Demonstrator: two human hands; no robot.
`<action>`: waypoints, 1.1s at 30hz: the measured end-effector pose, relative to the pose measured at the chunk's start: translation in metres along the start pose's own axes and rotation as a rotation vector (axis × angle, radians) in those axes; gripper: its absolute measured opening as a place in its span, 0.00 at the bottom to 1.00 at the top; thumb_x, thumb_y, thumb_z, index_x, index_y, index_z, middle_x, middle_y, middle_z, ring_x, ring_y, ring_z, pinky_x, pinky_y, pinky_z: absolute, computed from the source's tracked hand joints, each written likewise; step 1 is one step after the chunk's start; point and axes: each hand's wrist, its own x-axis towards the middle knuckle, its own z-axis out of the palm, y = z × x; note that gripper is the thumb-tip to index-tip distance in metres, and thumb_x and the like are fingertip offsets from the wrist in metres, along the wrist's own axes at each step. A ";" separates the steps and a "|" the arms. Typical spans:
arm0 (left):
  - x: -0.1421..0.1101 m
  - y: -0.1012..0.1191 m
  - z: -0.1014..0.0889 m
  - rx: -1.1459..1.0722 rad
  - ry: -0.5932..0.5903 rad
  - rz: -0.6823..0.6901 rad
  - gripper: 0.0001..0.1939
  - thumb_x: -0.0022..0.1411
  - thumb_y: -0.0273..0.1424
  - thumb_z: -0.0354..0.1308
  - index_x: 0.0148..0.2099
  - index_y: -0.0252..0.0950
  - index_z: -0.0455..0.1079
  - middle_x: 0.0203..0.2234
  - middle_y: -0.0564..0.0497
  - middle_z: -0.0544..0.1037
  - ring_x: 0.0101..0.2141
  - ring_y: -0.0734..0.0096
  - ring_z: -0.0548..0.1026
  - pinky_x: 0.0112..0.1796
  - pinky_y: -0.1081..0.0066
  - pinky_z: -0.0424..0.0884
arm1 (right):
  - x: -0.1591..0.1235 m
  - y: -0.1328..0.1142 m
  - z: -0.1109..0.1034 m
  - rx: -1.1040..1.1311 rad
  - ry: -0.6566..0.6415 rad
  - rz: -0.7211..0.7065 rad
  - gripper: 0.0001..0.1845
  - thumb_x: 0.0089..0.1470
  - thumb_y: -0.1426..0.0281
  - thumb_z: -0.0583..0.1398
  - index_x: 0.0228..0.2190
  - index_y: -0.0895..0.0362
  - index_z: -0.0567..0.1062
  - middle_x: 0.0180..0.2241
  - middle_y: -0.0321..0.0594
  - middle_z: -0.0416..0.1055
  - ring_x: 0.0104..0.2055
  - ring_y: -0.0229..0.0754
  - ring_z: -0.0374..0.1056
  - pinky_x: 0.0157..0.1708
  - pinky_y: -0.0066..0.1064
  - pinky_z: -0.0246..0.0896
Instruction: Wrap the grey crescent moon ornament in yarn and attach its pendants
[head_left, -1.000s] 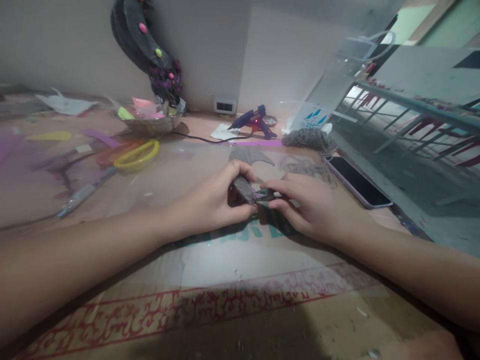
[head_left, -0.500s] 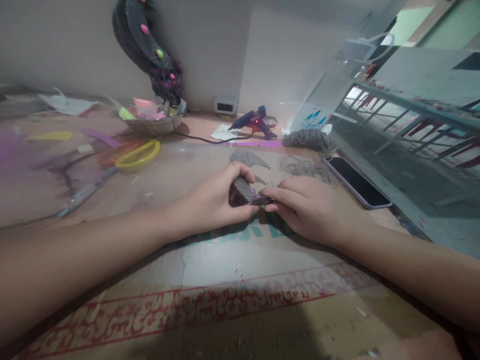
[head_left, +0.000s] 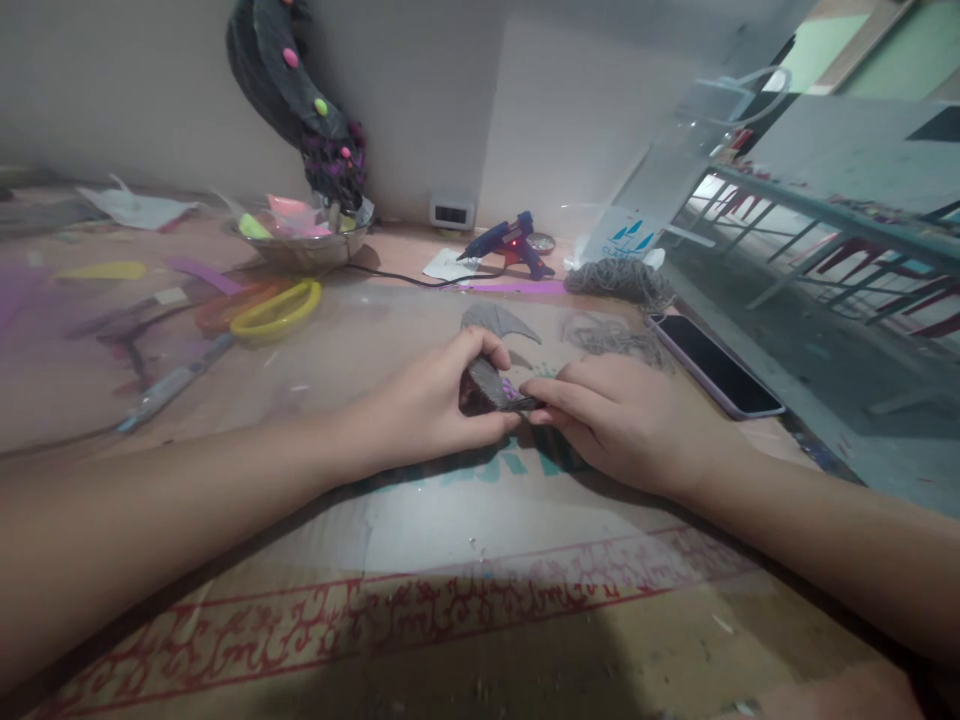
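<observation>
Between my two hands is a small dark grey craft piece (head_left: 487, 384) with a bit of purple on it; its exact kind is not clear. My left hand (head_left: 442, 395) curls around its left side, thumb below and fingers over the top. The fingertips of my right hand (head_left: 615, 415) pinch its thin right end. Just beyond lies a grey curved, pointed cutout (head_left: 501, 320), flat on the table. Loose grey yarn (head_left: 611, 335) is spread behind my right hand. My fingers cover part of the held piece.
A blue glue gun (head_left: 502, 243) with a red light stands at the back, beside a grey yarn bundle (head_left: 619, 282). A phone (head_left: 716, 365) lies at the right edge. Yellow-handled scissors (head_left: 277, 312) and a bowl of scraps (head_left: 300, 252) are at left, near a dark curved decoration (head_left: 277, 80).
Both hands keep their grip with almost no movement. The held piece has tilted slightly, showing a little more of its purple part.
</observation>
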 end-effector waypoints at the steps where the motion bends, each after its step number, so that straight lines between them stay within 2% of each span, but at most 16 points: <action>1: 0.000 0.000 0.000 0.000 -0.002 -0.002 0.21 0.57 0.42 0.63 0.46 0.39 0.60 0.23 0.59 0.66 0.22 0.75 0.65 0.22 0.74 0.59 | 0.000 0.000 0.000 0.003 -0.006 0.008 0.18 0.66 0.66 0.52 0.43 0.61 0.79 0.24 0.41 0.71 0.26 0.39 0.62 0.27 0.32 0.52; 7: 0.000 0.000 -0.001 -0.016 -0.004 0.004 0.19 0.56 0.35 0.62 0.46 0.38 0.59 0.23 0.59 0.65 0.22 0.76 0.65 0.22 0.75 0.59 | 0.000 0.000 -0.001 0.054 -0.009 0.045 0.19 0.66 0.66 0.51 0.44 0.62 0.78 0.25 0.42 0.71 0.27 0.40 0.62 0.28 0.31 0.54; 18: 0.000 -0.002 -0.001 -0.001 -0.016 -0.009 0.18 0.56 0.30 0.60 0.46 0.39 0.59 0.24 0.60 0.67 0.23 0.75 0.67 0.23 0.75 0.59 | 0.001 0.000 0.002 0.017 0.005 0.041 0.19 0.66 0.66 0.51 0.42 0.62 0.79 0.25 0.42 0.71 0.27 0.41 0.62 0.27 0.32 0.53; 24: 0.000 -0.002 0.000 0.005 -0.014 -0.010 0.18 0.57 0.34 0.61 0.47 0.39 0.59 0.24 0.59 0.68 0.24 0.75 0.68 0.24 0.75 0.60 | 0.001 0.000 0.002 -0.039 0.047 -0.007 0.18 0.66 0.66 0.52 0.41 0.62 0.79 0.24 0.40 0.71 0.25 0.41 0.60 0.27 0.33 0.51; 33: -0.001 0.000 0.001 0.004 -0.027 -0.032 0.17 0.57 0.34 0.60 0.46 0.39 0.58 0.24 0.59 0.69 0.24 0.74 0.68 0.25 0.74 0.61 | 0.002 0.000 -0.001 -0.138 0.085 -0.097 0.14 0.65 0.69 0.55 0.39 0.62 0.78 0.22 0.38 0.69 0.24 0.39 0.57 0.26 0.33 0.47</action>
